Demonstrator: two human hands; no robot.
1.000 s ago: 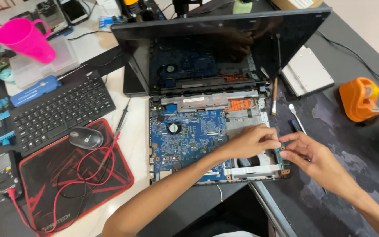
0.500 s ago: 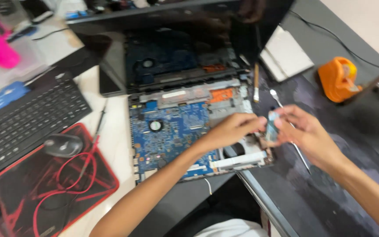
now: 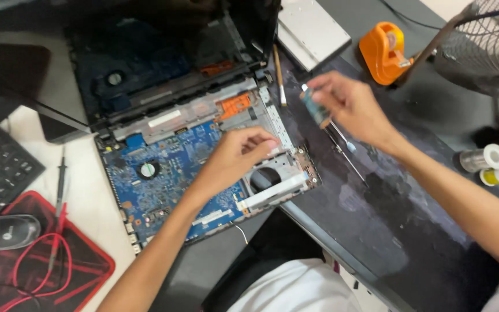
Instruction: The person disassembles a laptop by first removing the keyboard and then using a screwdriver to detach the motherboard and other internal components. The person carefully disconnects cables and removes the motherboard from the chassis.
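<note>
Since a moment ago my right hand (image 3: 347, 104) has lifted away from the open laptop chassis with its blue circuit board (image 3: 168, 167), carrying a small blue-green flat component (image 3: 314, 108) out over the dark counter (image 3: 388, 219). I judge I'm mid-removal — the part is out and needs setting down somewhere safe. My right fingers are closed, pinching it; my left hand (image 3: 235, 156) rests loosely curled, fingertips on the silver frame (image 3: 278, 173) beside the empty bay — steadying it.
</note>
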